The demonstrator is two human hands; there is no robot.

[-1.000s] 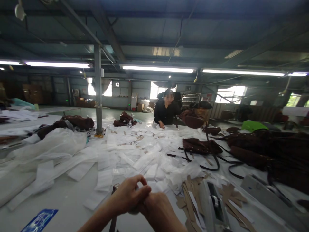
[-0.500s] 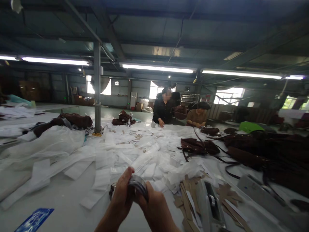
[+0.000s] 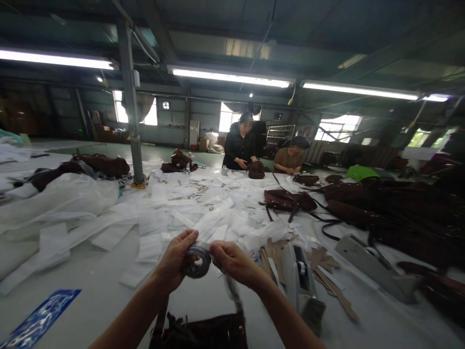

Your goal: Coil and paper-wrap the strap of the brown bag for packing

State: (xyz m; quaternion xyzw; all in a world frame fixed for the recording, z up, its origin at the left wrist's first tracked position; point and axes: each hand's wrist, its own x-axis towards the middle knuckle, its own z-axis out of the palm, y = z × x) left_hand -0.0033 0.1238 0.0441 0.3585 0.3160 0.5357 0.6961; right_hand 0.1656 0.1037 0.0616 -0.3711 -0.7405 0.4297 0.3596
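Long tube lights (image 3: 232,76) hang over a wide hall with a grey post (image 3: 131,106) rising at left, and below them spreads our white table (image 3: 94,281). Near the middle we have a grey roll (image 3: 206,264), lifted above the table, its round hole turned towards us. Our left hand (image 3: 178,257) grasps it from the left, thumb on the upper rim. Our right hand (image 3: 227,254) is bent closed and pinches the roll's upper right edge; we cannot tell whether a loose end lies between its fingers. Just below our hands, at the near edge, sits a dark brown bag (image 3: 203,332), with a strap running up at its right. To the right we see a dispenser (image 3: 296,271) among brown strips (image 3: 336,293), and a grey device (image 3: 374,266) beyond. White scraps (image 3: 218,213) cover the middle, clear plastic (image 3: 69,198) lies at left, and a blue packet (image 3: 45,317) at near left. More brown bags (image 3: 392,208) are piled at right. At the far side, a person in black (image 3: 238,145) has hands at a small bag (image 3: 256,169), beside another person (image 3: 288,160) in brown.
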